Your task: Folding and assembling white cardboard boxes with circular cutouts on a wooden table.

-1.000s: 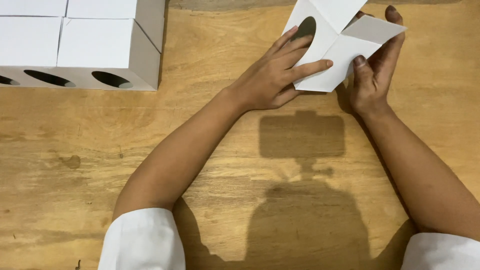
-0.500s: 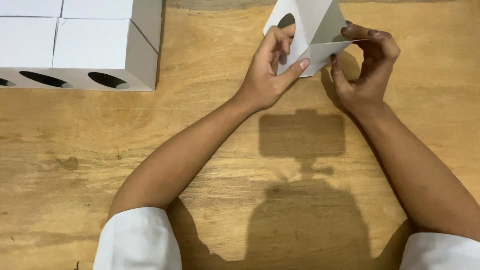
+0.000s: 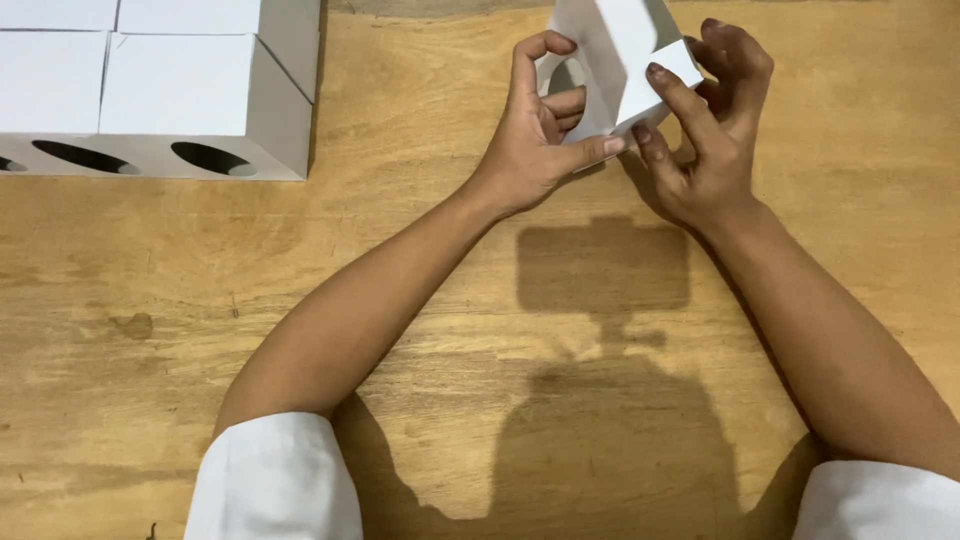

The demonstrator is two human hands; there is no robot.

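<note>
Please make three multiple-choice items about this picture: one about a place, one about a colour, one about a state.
1. Where do the finished white boxes stand?
A. upper left of the wooden table
B. lower right
C. between the arms

2. What colour is the card box held in the hands?
A. brown
B. white
C. blue

3. How is the card box held?
A. lying untouched on the table
B. by the left hand alone
C. by both the left hand and the right hand

Answers: 1 A, they sit at the top left corner. 2 B, its panels are white. 3 C, fingers of both hands grip it.
</note>
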